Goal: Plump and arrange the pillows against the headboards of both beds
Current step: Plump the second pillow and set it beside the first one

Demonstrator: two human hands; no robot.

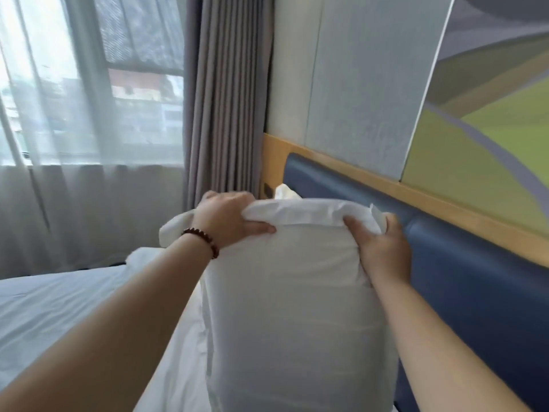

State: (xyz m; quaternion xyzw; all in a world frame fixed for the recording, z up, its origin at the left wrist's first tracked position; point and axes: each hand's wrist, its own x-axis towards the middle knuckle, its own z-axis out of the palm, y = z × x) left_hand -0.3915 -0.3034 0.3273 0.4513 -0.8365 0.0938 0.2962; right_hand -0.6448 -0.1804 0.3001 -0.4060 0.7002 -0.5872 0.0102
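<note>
Pillow [291, 292] upright on end, long axis vertical, over the bed [44, 307]; base out of view. My left hand [228, 218] and right hand [383, 248] each clutch bunched casing at its top corners. Blue headboard [460, 263] lies just right; right hand nearer it.

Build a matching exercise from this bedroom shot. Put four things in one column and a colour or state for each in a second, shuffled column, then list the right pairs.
Things:
1. pillow
2. headboard
3. curtain
4. bracelet

Colour or state:
A. blue and padded, under a wooden strip
B. dark beads
C. white, standing on end, gripped at its top by the left hand and the right hand
D. grey, hanging in folds beside the window

Pairs: 1-C, 2-A, 3-D, 4-B
</note>
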